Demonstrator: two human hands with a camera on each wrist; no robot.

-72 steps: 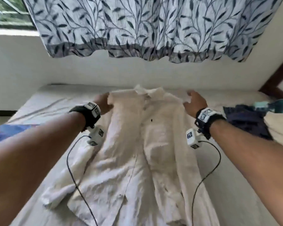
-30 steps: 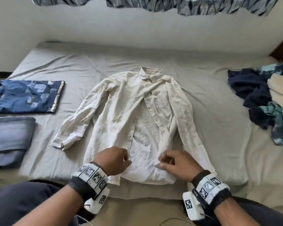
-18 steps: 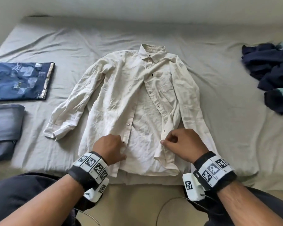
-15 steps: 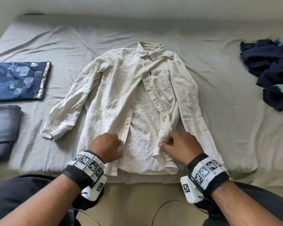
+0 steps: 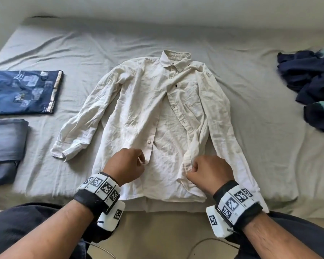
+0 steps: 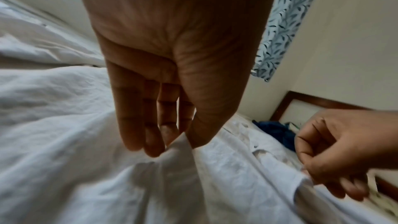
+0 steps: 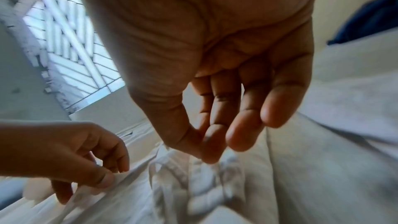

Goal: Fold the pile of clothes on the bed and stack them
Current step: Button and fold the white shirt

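Shirt (image 5: 157,116), cream, long-sleeved, lies face up mid-bed (image 5: 251,90), collar toward the wall, front unbuttoned, hem at the near edge. Left hand (image 5: 126,166) pinches the shirt's left front panel edge near the hem; right hand (image 5: 209,172) pinches the opposite placket edge. Folded blue patchwork garment (image 5: 22,92) and folded grey-blue garment (image 5: 6,144) lie at the bed's left. Unfolded dark clothes pile (image 5: 310,86) sits at right.
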